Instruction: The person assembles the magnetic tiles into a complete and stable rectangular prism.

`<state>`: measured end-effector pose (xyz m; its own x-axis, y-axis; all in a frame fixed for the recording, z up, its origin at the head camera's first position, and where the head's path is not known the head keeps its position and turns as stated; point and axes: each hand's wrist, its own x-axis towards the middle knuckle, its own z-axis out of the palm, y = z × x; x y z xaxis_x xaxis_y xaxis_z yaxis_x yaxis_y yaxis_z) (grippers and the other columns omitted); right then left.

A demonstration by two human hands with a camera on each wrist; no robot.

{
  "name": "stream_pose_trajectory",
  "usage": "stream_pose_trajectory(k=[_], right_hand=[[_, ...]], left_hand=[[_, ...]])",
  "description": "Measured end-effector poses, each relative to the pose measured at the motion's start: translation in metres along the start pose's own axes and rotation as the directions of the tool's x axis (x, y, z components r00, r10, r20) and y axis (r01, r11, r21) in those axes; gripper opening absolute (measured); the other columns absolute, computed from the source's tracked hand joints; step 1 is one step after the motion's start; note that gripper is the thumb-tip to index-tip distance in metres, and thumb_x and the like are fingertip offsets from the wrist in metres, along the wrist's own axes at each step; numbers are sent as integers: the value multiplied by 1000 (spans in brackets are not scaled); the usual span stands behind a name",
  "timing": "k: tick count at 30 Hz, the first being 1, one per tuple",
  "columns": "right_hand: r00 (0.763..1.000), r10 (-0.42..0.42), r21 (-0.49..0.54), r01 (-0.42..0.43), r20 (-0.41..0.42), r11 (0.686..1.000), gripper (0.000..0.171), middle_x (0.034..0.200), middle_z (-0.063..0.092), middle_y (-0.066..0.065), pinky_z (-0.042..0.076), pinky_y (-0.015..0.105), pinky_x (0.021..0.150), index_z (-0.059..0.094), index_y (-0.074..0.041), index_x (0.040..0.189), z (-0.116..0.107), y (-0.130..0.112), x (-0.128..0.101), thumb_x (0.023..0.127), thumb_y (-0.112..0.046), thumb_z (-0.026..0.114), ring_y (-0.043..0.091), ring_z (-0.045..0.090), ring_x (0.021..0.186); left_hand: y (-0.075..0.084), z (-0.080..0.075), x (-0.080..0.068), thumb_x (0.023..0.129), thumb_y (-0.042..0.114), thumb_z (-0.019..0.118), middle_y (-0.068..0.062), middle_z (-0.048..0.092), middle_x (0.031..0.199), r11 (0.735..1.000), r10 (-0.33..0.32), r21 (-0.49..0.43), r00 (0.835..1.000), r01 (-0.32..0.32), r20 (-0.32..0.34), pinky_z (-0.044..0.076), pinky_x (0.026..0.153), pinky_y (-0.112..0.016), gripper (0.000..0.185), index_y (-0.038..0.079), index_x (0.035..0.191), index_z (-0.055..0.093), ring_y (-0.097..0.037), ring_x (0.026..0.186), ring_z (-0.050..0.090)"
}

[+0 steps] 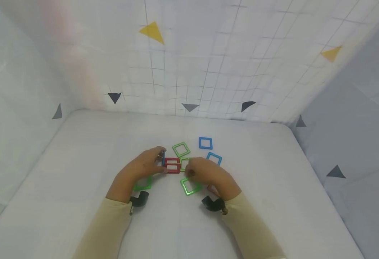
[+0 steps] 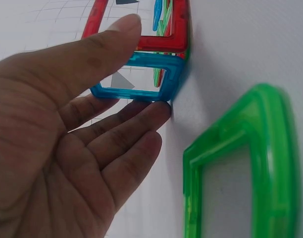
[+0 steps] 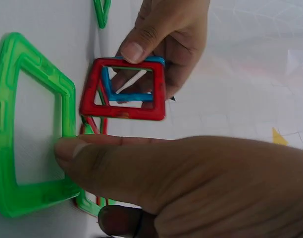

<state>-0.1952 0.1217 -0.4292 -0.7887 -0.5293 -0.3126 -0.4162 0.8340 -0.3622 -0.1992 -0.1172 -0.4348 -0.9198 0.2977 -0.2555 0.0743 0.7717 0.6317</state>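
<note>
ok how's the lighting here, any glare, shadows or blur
Head view: diffuse light, fine detail soft, pinkish haze on the white gridded wall; left wrist view: soft sheen on the green translucent plastic square frame, faint shadow on the white tabletop; right wrist view: pale, hazy background.

We are looking into a little test booth, like one in a lab. White walls [image 1: 17,82] are standing behind a white table [image 1: 267,162] and on both its sides. Thin lines [image 1: 152,68] are crossing the back wall [image 1: 189,36]. Yellow triangles [image 1: 153,32] are sitting there too, and dark triangles [image 1: 114,97] are dotting all three walls.
</note>
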Motion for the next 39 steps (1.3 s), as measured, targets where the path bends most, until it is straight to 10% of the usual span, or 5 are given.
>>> stream_pose_trajectory(k=[39], right_hand=[[977, 55, -5, -58, -207, 998, 14, 101, 71, -4, 55, 31, 86, 74, -14, 107, -21, -5, -10, 93, -14, 69, 12, 61, 89]], left_hand=[[-2, -3, 4, 82, 29, 83, -8, 60, 138, 1000, -4, 17, 1000, 4, 30, 42, 111, -51, 78, 14, 147, 43, -26, 132, 52]])
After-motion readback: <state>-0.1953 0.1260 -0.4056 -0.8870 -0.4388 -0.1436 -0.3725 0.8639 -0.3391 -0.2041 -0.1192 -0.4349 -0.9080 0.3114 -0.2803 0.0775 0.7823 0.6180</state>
